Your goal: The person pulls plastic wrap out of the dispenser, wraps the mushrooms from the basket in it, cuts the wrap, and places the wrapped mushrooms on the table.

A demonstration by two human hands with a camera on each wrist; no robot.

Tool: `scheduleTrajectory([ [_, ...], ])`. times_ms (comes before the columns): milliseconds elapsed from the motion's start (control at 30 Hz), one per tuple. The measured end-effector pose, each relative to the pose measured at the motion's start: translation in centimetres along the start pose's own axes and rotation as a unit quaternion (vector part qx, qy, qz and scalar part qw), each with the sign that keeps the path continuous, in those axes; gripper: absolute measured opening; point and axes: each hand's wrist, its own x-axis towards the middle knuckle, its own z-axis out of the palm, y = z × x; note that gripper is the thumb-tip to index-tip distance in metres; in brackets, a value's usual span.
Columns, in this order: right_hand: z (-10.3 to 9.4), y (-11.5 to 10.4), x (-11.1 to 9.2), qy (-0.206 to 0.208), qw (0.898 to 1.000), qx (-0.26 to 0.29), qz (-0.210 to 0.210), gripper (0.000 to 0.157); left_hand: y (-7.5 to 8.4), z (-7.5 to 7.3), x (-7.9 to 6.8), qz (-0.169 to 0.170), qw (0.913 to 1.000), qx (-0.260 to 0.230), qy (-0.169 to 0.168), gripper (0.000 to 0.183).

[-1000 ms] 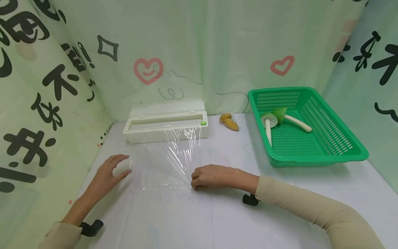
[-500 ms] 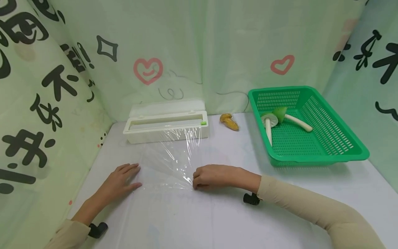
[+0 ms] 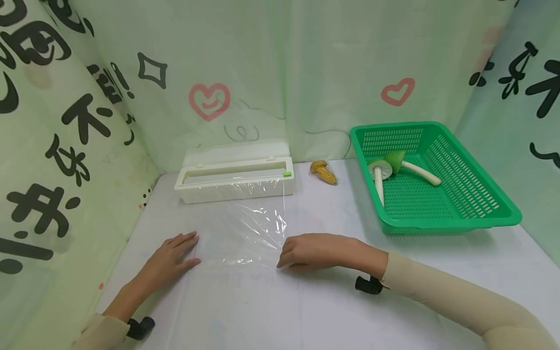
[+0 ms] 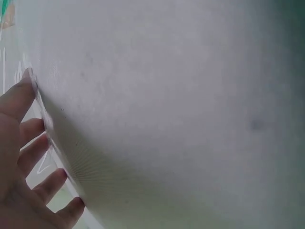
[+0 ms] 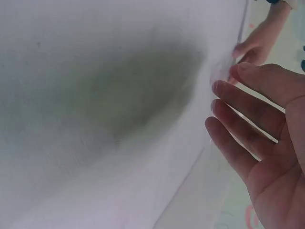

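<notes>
A sheet of cling film (image 3: 245, 238) stretches forward over the white table from a white cling film dispenser (image 3: 236, 190), whose lid stands raised. My left hand (image 3: 170, 257) lies at the film's near left corner, fingers spread. In the left wrist view, the straight fingertips (image 4: 59, 174) touch along the white surface. My right hand (image 3: 315, 251) holds the near right corner, fingertips low over the table. In the right wrist view, the thumb (image 5: 262, 76) and index finger meet at the film, while the other fingers lie loosely extended. Creases run from this corner toward the dispenser.
Beside the dispenser lies a brown-yellow mushroom-shaped object (image 3: 323, 172). A green plastic basket (image 3: 446, 224) stands at the right, holding white-stemmed mushrooms (image 3: 420, 172) with a green cap (image 3: 395, 160). A small green slider (image 3: 287, 174) sits on the dispenser's right end. Printed curtains surround the table.
My left hand has come down and rightward onto the film's left corner. My right hand has moved slightly right with its corner, and the film lies wider with fewer gathered creases.
</notes>
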Motion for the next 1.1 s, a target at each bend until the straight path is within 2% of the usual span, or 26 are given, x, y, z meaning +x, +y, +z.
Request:
scheduleTrajectory([
  [233, -1.4, -0.7, -1.6, 0.021, 1.0, 0.004, 0.013, 0.027, 0.1, -0.1, 0.2, 0.001, 0.9999, -0.016, -0.001, 0.061],
  [567, -2.9, -1.3, -3.2, 0.054, 0.998, -0.012, 0.015, 0.028, 0.5, -0.4, 0.5, -0.019, 0.9992, -0.023, -0.027, 0.063],
  [800, -4.4, -0.4, -4.8, 0.102, 0.994, -0.006, 0.022, 0.026, 0.5, -0.3, 0.6, -0.024, 0.9987, -0.037, -0.024, 0.062],
  [1100, -7.5, 1.1, -7.3, 0.128, 0.99, 0.001, 0.059, 0.028, 0.6, -0.5, 0.7, -0.015, 0.999, -0.037, -0.019, 0.062],
])
